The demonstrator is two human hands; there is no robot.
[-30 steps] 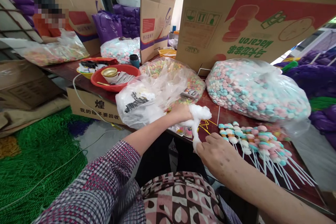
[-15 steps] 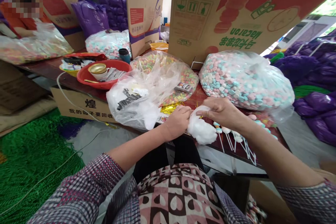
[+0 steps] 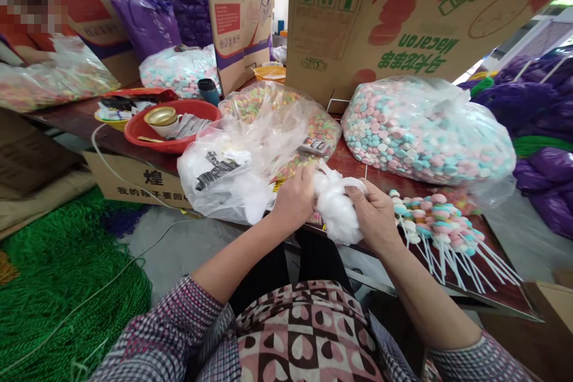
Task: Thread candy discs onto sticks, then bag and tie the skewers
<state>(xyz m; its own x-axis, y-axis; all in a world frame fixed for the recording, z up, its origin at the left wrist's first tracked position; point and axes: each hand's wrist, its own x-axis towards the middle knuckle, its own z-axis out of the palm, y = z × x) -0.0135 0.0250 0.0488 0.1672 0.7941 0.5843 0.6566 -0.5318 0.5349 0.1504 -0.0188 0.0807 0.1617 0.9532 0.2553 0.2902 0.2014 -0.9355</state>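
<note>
In front of my body both hands grip a white, soft, bunched bundle (image 3: 339, 212); cotton or thin plastic film, I cannot say which. My left hand (image 3: 296, 196) closes on its upper left part. The fingers of my right hand (image 3: 373, 212) pinch its right edge, where a loop of white material rises. Left of my hands lies a clear plastic bag with black print (image 3: 219, 170) and some white stuff inside. Marshmallow skewers on white sticks (image 3: 441, 227) lie in a pile right of my right hand.
A big bag of pink, white and blue marshmallows (image 3: 416, 137) stands behind, before a carton (image 3: 331, 24). Bags of small coloured candies (image 3: 320, 116) lie mid-table. A red basin (image 3: 138, 131) holds a gold bowl and packets. Another person (image 3: 31, 42) is at far left.
My right hand has moved down and now pinches the bundle's right side, and a loop shows at its top. More of the skewer pile is visible.
</note>
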